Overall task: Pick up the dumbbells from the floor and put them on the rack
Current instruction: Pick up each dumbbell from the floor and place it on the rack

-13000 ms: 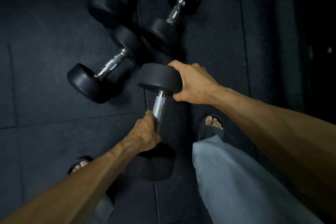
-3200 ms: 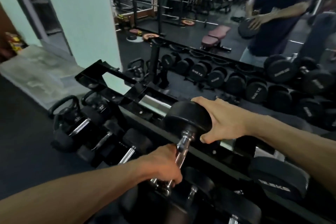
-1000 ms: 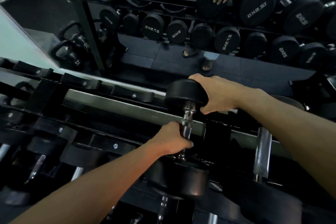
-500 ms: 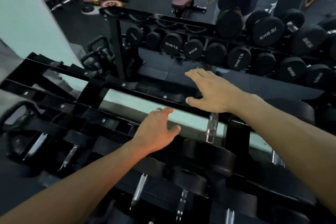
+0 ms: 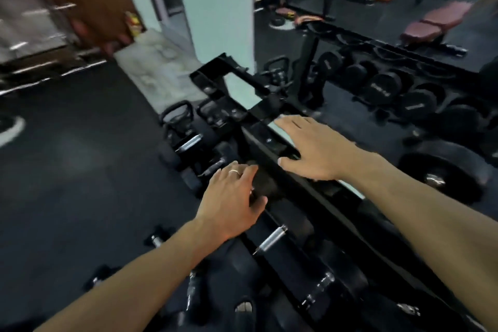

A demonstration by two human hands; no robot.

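Now both empty hands, left hand (image 5: 231, 202) and right hand (image 5: 315, 151), hover above racked dumbbells (image 5: 272, 241).

Left hand (image 5: 231, 202): empty, palm down, fingers loosely spread, ring on one.
Right hand (image 5: 314, 149): empty, flat, forearm extended.

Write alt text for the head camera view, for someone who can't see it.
Two bare, empty hands hover open over a black dumbbell rack: the left hand with a ring, the right hand farther along the top rail. Dumbbells with chrome handles sit on the rack below, kettlebells stand at its far end, and a wall mirror reflects the gym.
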